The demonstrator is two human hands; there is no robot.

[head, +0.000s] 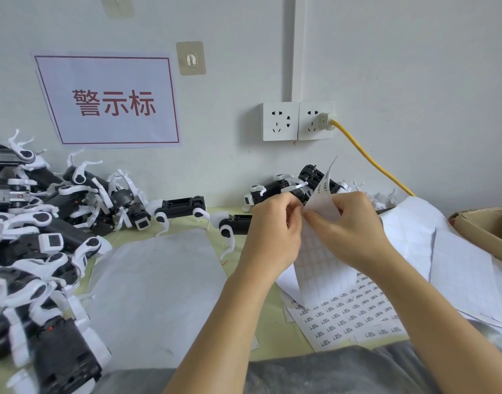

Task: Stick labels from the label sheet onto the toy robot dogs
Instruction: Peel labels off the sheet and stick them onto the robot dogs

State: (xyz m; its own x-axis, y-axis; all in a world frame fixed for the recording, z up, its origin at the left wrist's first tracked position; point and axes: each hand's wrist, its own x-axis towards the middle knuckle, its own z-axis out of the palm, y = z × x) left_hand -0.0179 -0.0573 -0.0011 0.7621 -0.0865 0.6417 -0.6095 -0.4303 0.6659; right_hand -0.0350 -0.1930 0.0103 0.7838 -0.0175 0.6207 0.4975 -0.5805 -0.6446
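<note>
At far left on the surface we see a heap of black-and-white toy robot dogs, piled against the wall beneath a red-bordered sign; two further dogs lie singly just right of the heap, behind a blank white sheet. At centre we find the left hand, fingers curled, its fingertips pinching at the upper edge of the label sheet. The right hand grips that same edge, thumb and fingers bending the sheet's top backward; whether a label is already free we cannot tell. The held sheet rises off the surface, its lower part meeting a flat printed sheet. Behind the hands lies another cluster of dogs. Above, a yellow cable runs from a wall socket. At right we note spent backing sheets and a cardboard box
</note>
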